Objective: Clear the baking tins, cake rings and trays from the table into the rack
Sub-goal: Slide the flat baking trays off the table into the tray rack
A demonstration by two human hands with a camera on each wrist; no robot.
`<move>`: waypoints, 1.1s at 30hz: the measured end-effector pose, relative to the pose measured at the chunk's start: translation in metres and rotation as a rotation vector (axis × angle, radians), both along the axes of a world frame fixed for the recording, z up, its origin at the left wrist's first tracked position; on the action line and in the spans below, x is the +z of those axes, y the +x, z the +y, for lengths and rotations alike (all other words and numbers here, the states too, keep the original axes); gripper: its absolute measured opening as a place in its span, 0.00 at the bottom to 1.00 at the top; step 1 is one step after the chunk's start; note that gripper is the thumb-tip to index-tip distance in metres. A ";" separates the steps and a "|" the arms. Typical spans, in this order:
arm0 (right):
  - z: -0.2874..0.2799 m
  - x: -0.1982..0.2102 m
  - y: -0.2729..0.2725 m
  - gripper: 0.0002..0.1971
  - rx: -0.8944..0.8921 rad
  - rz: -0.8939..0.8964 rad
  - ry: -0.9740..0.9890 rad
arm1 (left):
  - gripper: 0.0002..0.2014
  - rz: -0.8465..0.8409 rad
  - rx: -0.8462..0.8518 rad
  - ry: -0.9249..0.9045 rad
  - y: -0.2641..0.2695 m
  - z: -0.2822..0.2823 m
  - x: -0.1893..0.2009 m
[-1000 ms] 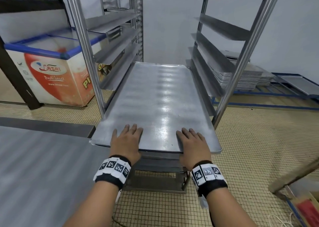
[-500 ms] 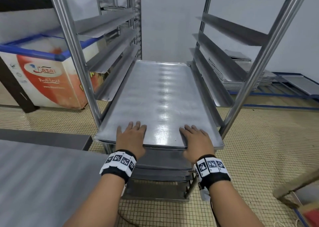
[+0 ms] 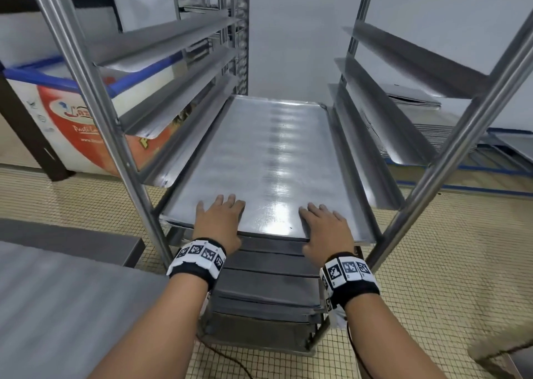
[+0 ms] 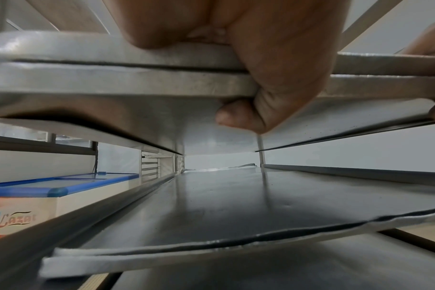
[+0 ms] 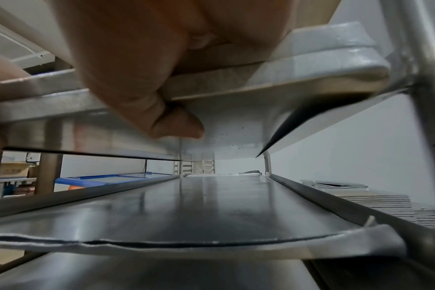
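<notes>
A large flat metal tray (image 3: 268, 162) lies on a pair of runners in the steel rack (image 3: 95, 96), its near edge level with the front posts. My left hand (image 3: 219, 220) grips that edge on the left, fingers flat on top. My right hand (image 3: 326, 228) grips it on the right the same way. The left wrist view shows two stacked tray rims (image 4: 112, 82) with my thumb (image 4: 238, 115) curled beneath them. In the right wrist view my thumb (image 5: 176, 121) hooks under the tray rim (image 5: 311, 78) close to the rack post (image 5: 430, 98).
Several darker trays (image 3: 268, 286) fill the lower runners; the one just below (image 4: 236, 206) sits close under my hands. A steel table (image 3: 57, 306) is at my left. A chest freezer (image 3: 72, 113) stands behind the rack, and stacked trays (image 3: 450, 136) lie at the right.
Both hands have pushed forward and the tray has slid deeper into the rack, its near edge now at the front posts.
</notes>
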State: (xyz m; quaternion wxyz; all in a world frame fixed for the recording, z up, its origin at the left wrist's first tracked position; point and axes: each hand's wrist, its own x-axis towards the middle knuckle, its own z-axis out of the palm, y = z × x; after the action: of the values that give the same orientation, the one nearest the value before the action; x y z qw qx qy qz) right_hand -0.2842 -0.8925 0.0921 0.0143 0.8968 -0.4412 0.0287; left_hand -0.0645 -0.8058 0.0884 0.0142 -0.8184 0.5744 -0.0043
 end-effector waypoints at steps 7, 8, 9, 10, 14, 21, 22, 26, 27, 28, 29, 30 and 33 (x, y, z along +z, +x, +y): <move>-0.023 -0.009 0.008 0.36 0.033 -0.023 -0.094 | 0.40 -0.015 -0.001 -0.029 0.006 -0.018 0.002; -0.024 -0.011 0.008 0.36 0.036 -0.023 -0.101 | 0.40 -0.016 0.003 -0.025 0.006 -0.020 0.002; -0.026 -0.012 0.009 0.36 0.039 -0.022 -0.105 | 0.41 -0.020 0.006 -0.020 0.007 -0.021 0.003; -0.027 -0.013 0.010 0.36 0.042 -0.019 -0.106 | 0.41 -0.025 0.007 -0.014 0.007 -0.022 0.003; -0.029 -0.014 0.012 0.38 0.052 -0.015 -0.118 | 0.42 -0.019 0.012 0.019 0.011 -0.027 0.002; -0.025 -0.016 0.014 0.36 0.021 -0.001 -0.149 | 0.37 -0.097 0.020 -0.042 0.006 -0.015 0.003; -0.023 -0.017 0.015 0.35 0.007 -0.006 -0.145 | 0.36 -0.101 0.036 -0.062 0.003 -0.011 0.004; -0.004 -0.020 0.020 0.37 -0.069 -0.020 -0.113 | 0.36 -0.073 0.051 -0.099 -0.007 0.011 -0.004; 0.003 -0.021 0.021 0.37 -0.075 -0.020 -0.112 | 0.37 -0.055 0.042 -0.105 -0.008 0.018 -0.008; 0.012 -0.022 0.021 0.37 -0.074 -0.020 -0.116 | 0.38 -0.040 0.030 -0.113 -0.008 0.028 -0.011; 0.020 -0.022 0.022 0.37 -0.065 -0.024 -0.121 | 0.38 -0.025 0.018 -0.126 -0.008 0.037 -0.016; 0.029 -0.022 0.022 0.37 -0.054 -0.032 -0.122 | 0.39 -0.002 0.007 -0.142 -0.009 0.048 -0.019; 0.055 -0.023 0.028 0.40 -0.023 -0.089 -0.088 | 0.39 0.116 0.038 -0.193 -0.009 0.080 -0.027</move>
State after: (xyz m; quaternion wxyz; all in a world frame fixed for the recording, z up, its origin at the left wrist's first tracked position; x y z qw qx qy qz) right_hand -0.2562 -0.8372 0.0693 0.0344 0.8881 -0.4498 0.0877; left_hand -0.0733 -0.7255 0.0611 -0.0978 -0.8257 0.5555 -0.0118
